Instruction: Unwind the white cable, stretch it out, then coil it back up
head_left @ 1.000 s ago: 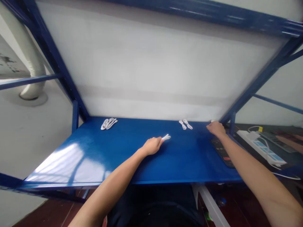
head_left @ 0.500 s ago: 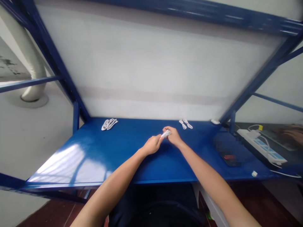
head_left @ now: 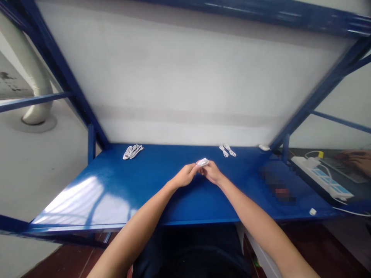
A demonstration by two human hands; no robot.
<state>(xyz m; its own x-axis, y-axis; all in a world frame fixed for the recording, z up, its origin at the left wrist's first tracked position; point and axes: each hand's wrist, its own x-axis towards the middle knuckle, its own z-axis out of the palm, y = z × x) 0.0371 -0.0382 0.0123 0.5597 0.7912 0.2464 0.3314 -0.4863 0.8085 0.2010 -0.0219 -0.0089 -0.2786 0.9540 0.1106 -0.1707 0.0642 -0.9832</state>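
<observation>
Over the middle of the blue shelf board (head_left: pixel 116 181), my left hand (head_left: pixel 185 177) and my right hand (head_left: pixel 211 172) meet fingertip to fingertip. Both pinch a small coiled white cable (head_left: pixel 202 162) held just above the board. A larger bundle of white cable (head_left: pixel 132 151) lies at the back left. Two small white cable coils (head_left: pixel 227 151) lie at the back, right of my hands.
A small white object (head_left: pixel 264 147) sits at the back right corner beside the blue upright (head_left: pixel 315 96). A dark device (head_left: pixel 278 183) lies on the right of the board, a small white piece (head_left: pixel 312 211) near its front edge. A white power strip (head_left: pixel 321 179) and another person's hand (head_left: pixel 355 159) are on the neighbouring table.
My right hand came back from the back right corner, leaving a small white object there, and joined my left hand on the coiled cable, which is now lifted slightly.
</observation>
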